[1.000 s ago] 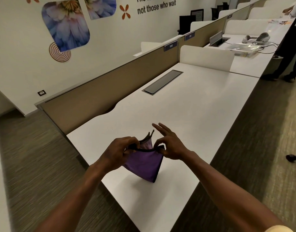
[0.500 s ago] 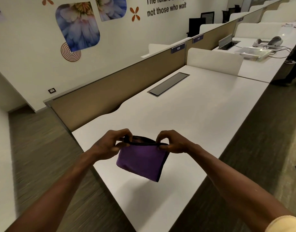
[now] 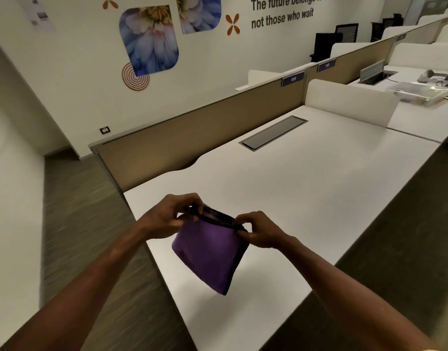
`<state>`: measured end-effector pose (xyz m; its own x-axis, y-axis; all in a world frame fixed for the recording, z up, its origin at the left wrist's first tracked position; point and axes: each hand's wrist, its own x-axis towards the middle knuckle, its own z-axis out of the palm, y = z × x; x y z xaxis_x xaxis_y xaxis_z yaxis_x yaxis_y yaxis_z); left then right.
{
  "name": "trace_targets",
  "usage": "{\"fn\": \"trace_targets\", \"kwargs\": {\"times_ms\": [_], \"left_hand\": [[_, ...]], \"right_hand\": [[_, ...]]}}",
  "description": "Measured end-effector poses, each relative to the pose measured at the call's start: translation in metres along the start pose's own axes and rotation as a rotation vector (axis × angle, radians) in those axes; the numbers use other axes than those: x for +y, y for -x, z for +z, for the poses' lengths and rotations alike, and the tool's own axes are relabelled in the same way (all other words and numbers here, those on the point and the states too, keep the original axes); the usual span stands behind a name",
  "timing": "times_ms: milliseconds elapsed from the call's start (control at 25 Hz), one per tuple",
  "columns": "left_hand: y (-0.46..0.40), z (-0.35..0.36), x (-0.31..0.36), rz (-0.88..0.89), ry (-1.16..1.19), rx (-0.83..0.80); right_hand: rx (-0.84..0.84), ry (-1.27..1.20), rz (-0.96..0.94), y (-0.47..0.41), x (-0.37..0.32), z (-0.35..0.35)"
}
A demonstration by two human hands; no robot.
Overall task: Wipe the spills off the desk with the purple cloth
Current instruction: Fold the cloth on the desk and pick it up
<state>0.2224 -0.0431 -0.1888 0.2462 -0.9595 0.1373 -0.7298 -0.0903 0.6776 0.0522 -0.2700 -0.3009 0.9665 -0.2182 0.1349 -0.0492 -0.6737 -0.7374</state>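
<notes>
A folded purple cloth [image 3: 207, 254] with a dark edge hangs in the air just above the near end of the white desk [image 3: 306, 188]. My left hand [image 3: 171, 215] pinches its upper left corner. My right hand [image 3: 258, 230] pinches its upper right corner. The cloth's top edge is stretched between both hands and its lower tip points down toward the desk. I see no clear spill on the desk surface from here.
A dark cable hatch [image 3: 273, 133] is set into the desk's far side by the tan partition [image 3: 192, 138]. A white divider [image 3: 349, 102] ends this desk; the desk beyond it holds a clear tray [image 3: 420, 93] and cables. Carpeted floor lies on both sides.
My right hand's fingers closed onto the cloth's corner and both hands pulled the top edge taut. The view shifted left, so the desk now sits further right.
</notes>
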Motion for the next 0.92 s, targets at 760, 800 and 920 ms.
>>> {"fn": "trace_targets", "kwargs": {"times_ms": [760, 800, 920], "left_hand": [[0.042, -0.042, -0.062, -0.399, 0.921, 0.656], [0.045, -0.037, -0.074, -0.44, 1.024, 0.634], [0.054, -0.015, -0.112, -0.634, 0.976, 0.523]], "right_hand": [[-0.105, -0.606, -0.135, -0.104, -0.068, -0.031], [-0.128, -0.662, -0.101, -0.114, -0.072, -0.02], [-0.233, -0.7, 0.015, -0.146, -0.075, 0.01]]}}
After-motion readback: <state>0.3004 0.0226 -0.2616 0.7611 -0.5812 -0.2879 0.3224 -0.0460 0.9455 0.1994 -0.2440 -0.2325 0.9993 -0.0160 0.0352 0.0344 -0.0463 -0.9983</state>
